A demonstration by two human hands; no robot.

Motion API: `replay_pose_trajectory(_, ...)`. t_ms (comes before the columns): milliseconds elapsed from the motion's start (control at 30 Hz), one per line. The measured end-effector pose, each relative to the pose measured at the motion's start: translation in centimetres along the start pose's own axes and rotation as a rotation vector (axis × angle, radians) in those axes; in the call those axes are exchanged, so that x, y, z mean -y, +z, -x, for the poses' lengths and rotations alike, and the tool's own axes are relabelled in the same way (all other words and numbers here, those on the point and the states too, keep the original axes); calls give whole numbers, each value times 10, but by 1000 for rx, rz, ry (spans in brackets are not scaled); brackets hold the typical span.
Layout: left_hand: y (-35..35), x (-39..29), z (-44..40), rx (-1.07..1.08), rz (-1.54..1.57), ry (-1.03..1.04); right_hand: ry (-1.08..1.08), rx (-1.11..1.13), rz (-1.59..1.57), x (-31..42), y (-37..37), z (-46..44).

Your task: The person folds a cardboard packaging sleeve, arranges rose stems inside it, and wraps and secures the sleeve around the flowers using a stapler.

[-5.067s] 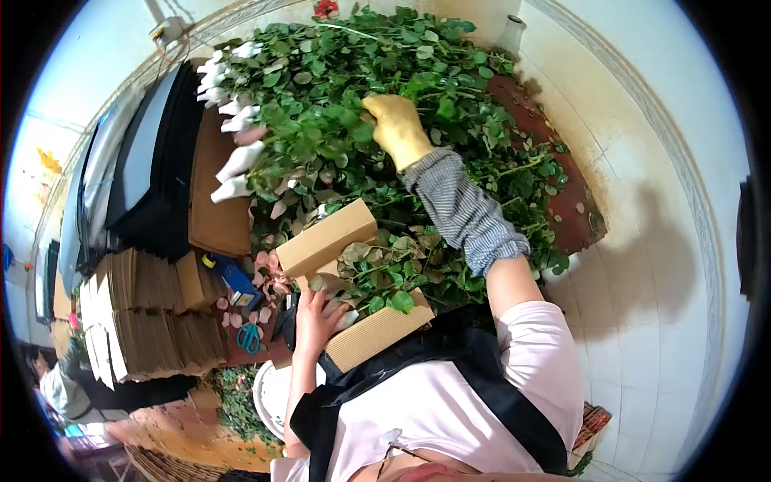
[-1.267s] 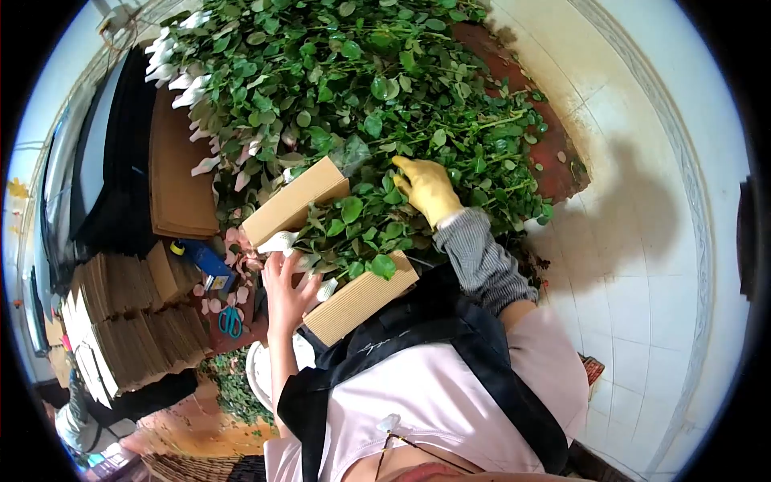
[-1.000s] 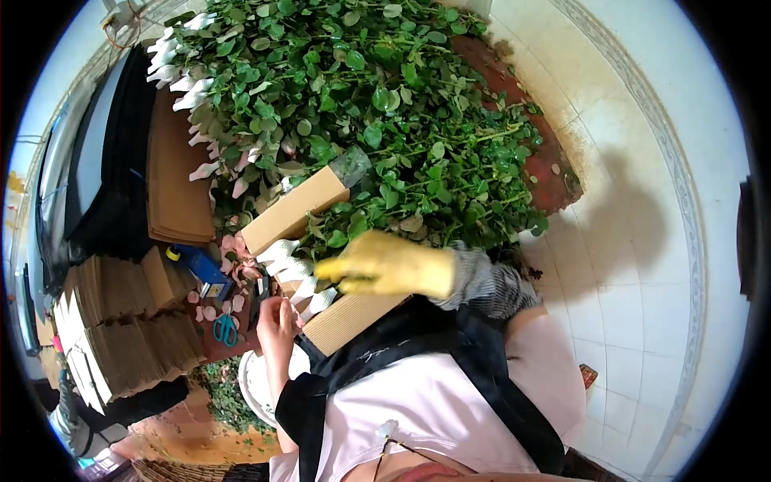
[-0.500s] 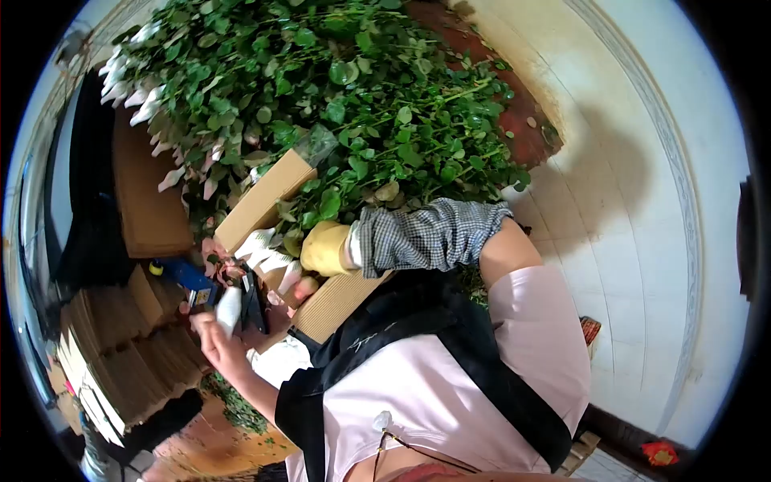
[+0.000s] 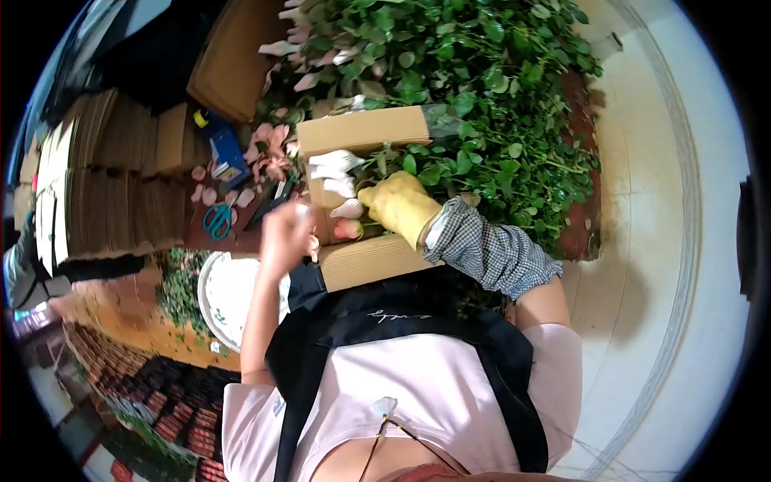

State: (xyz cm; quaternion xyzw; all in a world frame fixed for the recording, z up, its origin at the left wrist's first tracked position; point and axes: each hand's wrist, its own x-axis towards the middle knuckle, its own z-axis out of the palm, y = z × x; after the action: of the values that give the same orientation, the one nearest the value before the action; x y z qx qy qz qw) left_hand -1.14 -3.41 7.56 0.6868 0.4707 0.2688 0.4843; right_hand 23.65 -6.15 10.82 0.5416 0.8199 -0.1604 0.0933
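My right hand, in a yellow glove (image 5: 397, 207), is curled over rose stems between two upright cardboard sides; its fingertips are partly hidden. Left of the glove lie several rose heads in white sleeves (image 5: 341, 189). Below them is a bare pink rose (image 5: 348, 230). These rest in a cardboard frame (image 5: 361, 130), whose ribbed near side (image 5: 373, 263) lies against my apron. My bare left hand (image 5: 285, 237) hovers just left of the pink rose. Its fingers are curled and blurred, with something pale at the tips that I cannot make out.
Leafy rose stems (image 5: 498, 104) pile up at the back right. Left are scissors (image 5: 218, 221), a blue tool (image 5: 221, 153), a black tool (image 5: 269, 205) and loose petals (image 5: 273, 145). Stacked cardboard (image 5: 120, 201) stands farther left. A white round tub (image 5: 229, 301) sits below the table's edge.
My view has turned. My left hand, which held a white sleeve, has moved closer to the pink rose, and the sleeve is no longer clear. The gloved hand stays by the stems.
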Motion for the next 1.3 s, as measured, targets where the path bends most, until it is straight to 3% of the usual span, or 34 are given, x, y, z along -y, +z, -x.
replay_pose_trajectory(67,-35,-22,2,-178,73,3,9,7,44,1,-1,-1)
replay_pose_trajectory(133,-32,-43,1,-167,-220,5,-21,18,-46,-4,-11,-1)
replay_pose_trajectory(200,-5,-33,-1,-1,-395,32,-49,75,-192,-11,-20,0)
replay_pose_trajectory(267,21,-27,-6,-3,-488,233,-48,120,-126,-5,-29,2)
replay_pose_trajectory(367,17,-15,-8,18,-224,248,37,76,-129,-4,-14,1)
replay_pose_trajectory(400,11,-2,-4,-94,-51,179,77,60,-135,-7,-9,-1)
replay_pose_trajectory(433,-6,-12,-3,-269,103,-95,56,-19,-145,-10,0,1)
replay_pose_trajectory(500,-54,11,-2,-447,98,113,11,-44,-180,-16,2,4)
replay_pose_trajectory(533,-51,-14,-4,-511,46,280,-43,-70,-205,-19,2,4)
replay_pose_trajectory(600,-34,-21,-1,-346,-8,226,-56,-114,-402,-18,-18,8)
replay_pose_trajectory(633,-23,-19,1,-163,-3,93,-29,-207,-370,-10,-32,10)
replay_pose_trajectory(667,-10,-23,0,-27,56,-176,2,-301,-340,-5,-41,10)
replay_pose_trajectory(733,20,-25,-12,-60,-254,-45,99,-252,-250,-6,-38,0)
replay_pose_trajectory(833,34,-42,-30,-61,-392,-104,98,37,118,-8,-21,-16)
replay_pose_trajectory(900,38,-34,-31,-86,-390,194,98,47,110,-12,-13,-20)
replay_pose_trajectory(933,36,-39,-27,-139,-240,198,108,42,99,-13,-10,-21)
replay_pose_trajectory(1000,32,-16,-24,-299,-263,226,148,91,118,-11,-12,-25)
replay_pose_trajectory(1067,8,2,-18,-628,-138,126,202,138,143,-10,-8,-28)
replay_pose_trajectory(1133,-43,9,-9,-747,-7,53,39,-229,-40,-26,10,-15)
replay_pose_trajectory(1167,-59,0,-4,-792,3,75,13,-248,-86,-29,5,-11)
replay_pose_trajectory(1200,-53,-24,-5,-796,-92,222,-12,-267,-128,-31,-1,-8)
replay_pose_trajectory(1267,-35,-27,-6,-410,-120,259,7,-319,-39,-21,-17,2)
replay_pose_trajectory(1300,-25,-37,-5,-175,86,-70,80,-254,16,-17,-20,-1)
